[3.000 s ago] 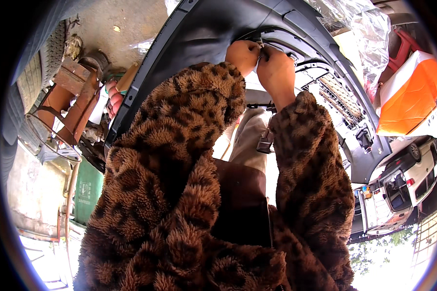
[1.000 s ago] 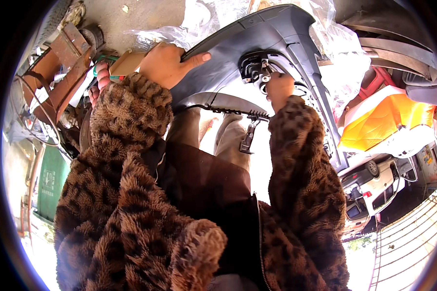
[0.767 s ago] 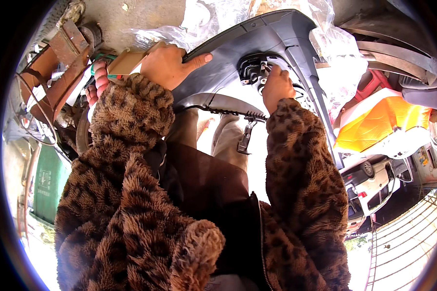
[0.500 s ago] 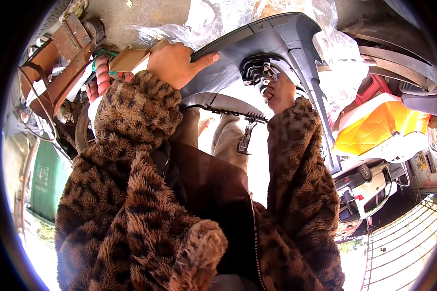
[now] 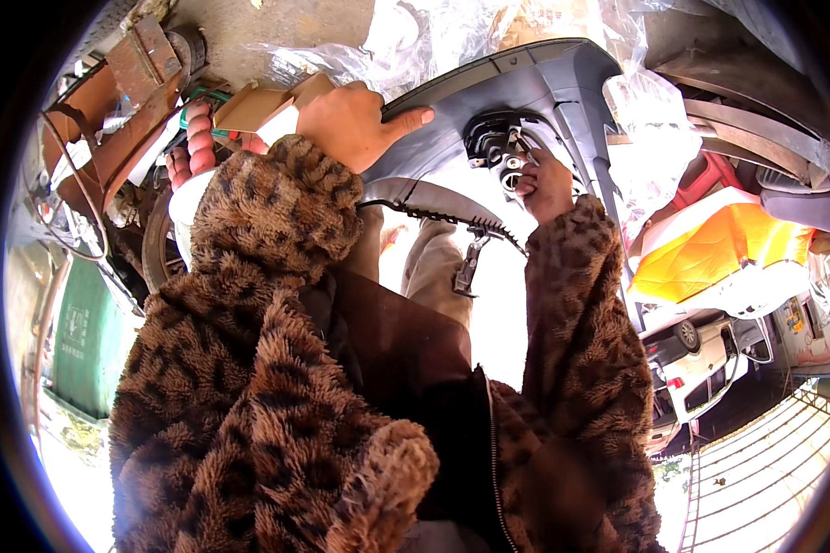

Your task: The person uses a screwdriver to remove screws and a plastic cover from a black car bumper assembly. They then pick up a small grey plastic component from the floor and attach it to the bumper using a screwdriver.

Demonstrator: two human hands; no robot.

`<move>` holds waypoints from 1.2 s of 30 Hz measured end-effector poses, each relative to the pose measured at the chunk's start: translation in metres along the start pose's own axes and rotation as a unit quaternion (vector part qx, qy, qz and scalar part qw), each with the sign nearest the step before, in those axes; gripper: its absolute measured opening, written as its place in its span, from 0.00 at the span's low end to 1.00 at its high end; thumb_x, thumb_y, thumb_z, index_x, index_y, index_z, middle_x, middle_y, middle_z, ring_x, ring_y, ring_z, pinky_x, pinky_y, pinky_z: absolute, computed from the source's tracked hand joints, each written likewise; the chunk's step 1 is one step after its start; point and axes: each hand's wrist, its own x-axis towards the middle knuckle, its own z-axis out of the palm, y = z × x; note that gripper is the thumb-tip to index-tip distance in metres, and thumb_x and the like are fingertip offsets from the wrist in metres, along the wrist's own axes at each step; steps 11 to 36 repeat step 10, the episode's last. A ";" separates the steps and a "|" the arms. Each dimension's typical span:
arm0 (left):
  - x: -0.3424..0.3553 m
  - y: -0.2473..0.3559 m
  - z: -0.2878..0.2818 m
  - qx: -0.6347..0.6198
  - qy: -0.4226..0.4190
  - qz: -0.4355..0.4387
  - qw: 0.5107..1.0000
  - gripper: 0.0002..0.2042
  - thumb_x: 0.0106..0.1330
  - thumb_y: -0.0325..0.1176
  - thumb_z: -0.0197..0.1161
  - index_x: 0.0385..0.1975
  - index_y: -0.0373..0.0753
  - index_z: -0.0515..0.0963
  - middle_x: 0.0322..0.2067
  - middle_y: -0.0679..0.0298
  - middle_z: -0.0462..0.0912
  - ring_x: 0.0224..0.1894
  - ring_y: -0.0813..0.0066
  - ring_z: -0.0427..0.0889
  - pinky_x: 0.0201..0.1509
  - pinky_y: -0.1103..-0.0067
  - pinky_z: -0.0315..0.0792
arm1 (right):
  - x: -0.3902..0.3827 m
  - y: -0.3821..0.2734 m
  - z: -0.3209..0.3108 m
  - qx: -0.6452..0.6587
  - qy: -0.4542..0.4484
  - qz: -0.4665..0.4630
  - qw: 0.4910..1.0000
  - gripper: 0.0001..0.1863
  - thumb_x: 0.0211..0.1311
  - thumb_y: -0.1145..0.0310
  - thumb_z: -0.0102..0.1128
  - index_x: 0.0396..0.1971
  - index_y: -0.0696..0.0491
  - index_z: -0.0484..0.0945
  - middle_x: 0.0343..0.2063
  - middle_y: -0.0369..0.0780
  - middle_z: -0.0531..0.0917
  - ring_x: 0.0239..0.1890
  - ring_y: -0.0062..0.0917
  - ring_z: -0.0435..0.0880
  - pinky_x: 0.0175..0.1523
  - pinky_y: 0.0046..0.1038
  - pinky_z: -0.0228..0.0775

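Note:
A dark grey moulded plastic panel (image 5: 516,88), shaped like a car bumper corner, stands in front of me, its curved upper edge away from me. My left hand (image 5: 346,129) is closed over the panel's left edge, thumb stretched along its face; the curled fingertips are hidden. In an opening at the panel's right sits a black fitting with round holes (image 5: 491,138). My right hand (image 5: 549,189) is closed on its right side, fingertips at the round parts. Along the lower edge runs a toothed strip, from which a dark bracket (image 5: 468,265) hangs over my trouser leg.
Beside my left hand stands an open cardboard box (image 5: 249,109); rusty metal parts (image 5: 145,60) lie farther left. Clear plastic wrapping (image 5: 655,138) surrounds the panel's far and right sides. An orange sheet (image 5: 729,253) and curved metal strips (image 5: 756,134) are at the right.
The panel and both hands have shifted slightly right and toward me in view. Both hands keep their places on the panel and fitting.

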 end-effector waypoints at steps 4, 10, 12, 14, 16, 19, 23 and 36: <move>-0.017 0.038 -0.015 -0.167 0.182 -0.025 0.969 0.20 0.63 0.48 0.60 0.22 0.35 0.79 0.22 0.56 0.79 0.19 0.59 0.78 0.23 0.71 0.71 | -0.006 -0.007 -0.002 -0.392 0.052 -0.131 0.909 0.12 0.61 0.64 0.53 0.34 0.58 0.74 0.17 0.33 0.71 0.16 0.18 0.68 0.19 0.22 0.60; -0.042 0.071 0.106 -0.299 -0.093 -0.072 0.947 0.22 0.62 0.55 0.57 0.26 0.39 0.82 0.24 0.55 0.82 0.23 0.57 0.80 0.27 0.68 0.72 | -0.006 -0.024 -0.004 -0.887 0.014 -0.456 0.068 0.12 0.51 0.68 0.58 0.37 0.55 0.76 0.31 0.39 0.82 0.33 0.31 0.81 0.31 0.29 0.76; -0.042 0.071 0.106 -0.299 -0.093 -0.072 0.947 0.22 0.62 0.55 0.57 0.26 0.39 0.82 0.24 0.55 0.82 0.23 0.57 0.80 0.27 0.68 0.72 | -0.006 -0.024 -0.004 -0.887 0.014 -0.456 0.068 0.12 0.51 0.68 0.58 0.37 0.55 0.76 0.31 0.39 0.82 0.33 0.31 0.81 0.31 0.29 0.76; -0.042 0.071 0.106 -0.299 -0.093 -0.072 0.947 0.22 0.62 0.55 0.57 0.26 0.39 0.82 0.24 0.55 0.82 0.23 0.57 0.80 0.27 0.68 0.72 | -0.006 -0.024 -0.004 -0.887 0.014 -0.456 0.068 0.12 0.51 0.68 0.58 0.37 0.55 0.76 0.31 0.39 0.82 0.33 0.31 0.81 0.31 0.29 0.76; -0.042 0.071 0.106 -0.299 -0.093 -0.072 0.947 0.22 0.62 0.55 0.57 0.26 0.39 0.82 0.24 0.55 0.82 0.23 0.57 0.80 0.27 0.68 0.72 | -0.006 -0.024 -0.004 -0.887 0.014 -0.456 0.068 0.12 0.51 0.68 0.58 0.37 0.55 0.76 0.31 0.39 0.82 0.33 0.31 0.81 0.31 0.29 0.76; -0.042 0.071 0.106 -0.299 -0.093 -0.072 0.947 0.22 0.62 0.55 0.57 0.26 0.39 0.82 0.24 0.55 0.82 0.23 0.57 0.80 0.27 0.68 0.72 | -0.006 -0.024 -0.004 -0.887 0.014 -0.456 0.068 0.12 0.51 0.68 0.58 0.37 0.55 0.76 0.31 0.39 0.82 0.33 0.31 0.81 0.31 0.29 0.76; -0.042 0.071 0.106 -0.299 -0.093 -0.072 0.947 0.22 0.62 0.55 0.57 0.26 0.39 0.82 0.24 0.55 0.82 0.23 0.57 0.80 0.27 0.68 0.72 | -0.006 -0.024 -0.004 -0.887 0.014 -0.456 0.068 0.12 0.51 0.68 0.58 0.37 0.55 0.76 0.31 0.39 0.82 0.33 0.31 0.81 0.31 0.29 0.76; -0.042 0.071 0.106 -0.299 -0.093 -0.072 0.947 0.22 0.62 0.55 0.57 0.26 0.39 0.82 0.24 0.55 0.82 0.23 0.57 0.80 0.27 0.68 0.72 | -0.006 -0.024 -0.004 -0.887 0.014 -0.456 0.068 0.12 0.51 0.68 0.58 0.37 0.55 0.76 0.31 0.39 0.82 0.33 0.31 0.81 0.31 0.29 0.76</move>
